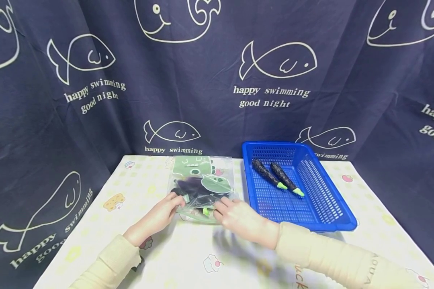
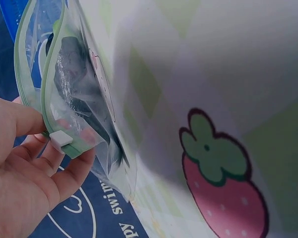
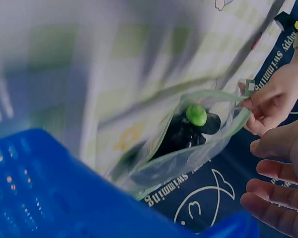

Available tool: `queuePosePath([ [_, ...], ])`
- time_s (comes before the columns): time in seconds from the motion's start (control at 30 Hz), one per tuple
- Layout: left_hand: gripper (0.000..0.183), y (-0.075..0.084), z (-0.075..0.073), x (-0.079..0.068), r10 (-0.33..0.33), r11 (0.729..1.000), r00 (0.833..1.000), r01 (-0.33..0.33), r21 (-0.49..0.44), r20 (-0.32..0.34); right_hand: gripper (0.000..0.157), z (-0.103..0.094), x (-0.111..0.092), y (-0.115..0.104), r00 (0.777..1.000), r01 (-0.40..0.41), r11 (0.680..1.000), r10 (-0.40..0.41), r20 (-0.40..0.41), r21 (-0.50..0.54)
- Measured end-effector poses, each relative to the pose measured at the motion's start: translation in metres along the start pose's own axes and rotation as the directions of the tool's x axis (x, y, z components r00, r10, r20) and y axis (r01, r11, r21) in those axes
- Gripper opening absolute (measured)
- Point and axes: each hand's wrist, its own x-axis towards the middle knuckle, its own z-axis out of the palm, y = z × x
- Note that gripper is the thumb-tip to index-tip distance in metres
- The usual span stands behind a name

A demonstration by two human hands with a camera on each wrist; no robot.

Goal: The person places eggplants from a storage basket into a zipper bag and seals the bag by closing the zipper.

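Observation:
A clear zip bag (image 1: 189,166) with a green cartoon print lies on the table, its green-edged mouth facing the person and gaping. Inside are dark eggplants (image 3: 179,141), one with a bright green stem end (image 3: 196,115) at the opening. The left hand (image 1: 166,208) pinches the mouth's left corner between thumb and fingers, beside the white slider (image 2: 61,139). At the right side of the mouth is the right hand (image 1: 235,216); in the right wrist view its fingers are loosely spread, with nothing between them.
A blue plastic basket (image 1: 325,188) stands right of the bag, holding two dark eggplants (image 1: 269,174) with light green ends. The table wears a patterned cloth (image 1: 181,257). A dark blue curtain (image 1: 209,100) with fish drawings hangs behind it.

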Motion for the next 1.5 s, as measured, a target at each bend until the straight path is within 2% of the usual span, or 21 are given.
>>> queuePosePath([
  [0.3, 0.024, 0.0, 0.0, 0.001, -0.011, 1.0, 1.0, 0.011, 0.012, 0.004, 0.022, -0.008, -0.005, 0.016, 0.999, -0.033, 0.999, 0.033, 0.008, -0.01],
  [0.57, 0.024, -0.001, 0.001, 0.001, 0.005, 1.0, 1.0, -0.005, 0.015, -0.014, 0.022, -0.013, -0.009, 0.033, 0.995, -0.086, 0.996, 0.087, 0.052, -0.015],
  [0.77, 0.022, -0.003, 0.002, 0.001, 0.001, 1.0, 1.0, -0.001, 0.006, 0.009, 0.021, -0.014, -0.012, 0.05, 0.991, -0.135, 0.99, 0.135, 0.006, -0.036],
  [0.93, 0.024, -0.003, 0.002, 0.0, 0.0, 1.0, 1.0, 0.0, 0.006, 0.002, 0.02, -0.013, -0.016, 0.063, 0.985, -0.175, 0.985, 0.174, -0.012, -0.016],
  [1.17, 0.025, -0.003, 0.002, 0.0, 0.001, 1.0, 1.0, -0.001, 0.01, 0.001, 0.019, -0.011, -0.023, 0.08, 0.958, -0.288, 0.952, 0.286, 0.031, 0.101],
  [1.5, 0.025, -0.003, 0.002, 0.0, 0.008, 1.0, 1.0, -0.008, 0.01, -0.009, 0.035, -0.008, -0.029, 0.099, 0.912, -0.409, 0.888, 0.391, 0.122, 0.21],
])
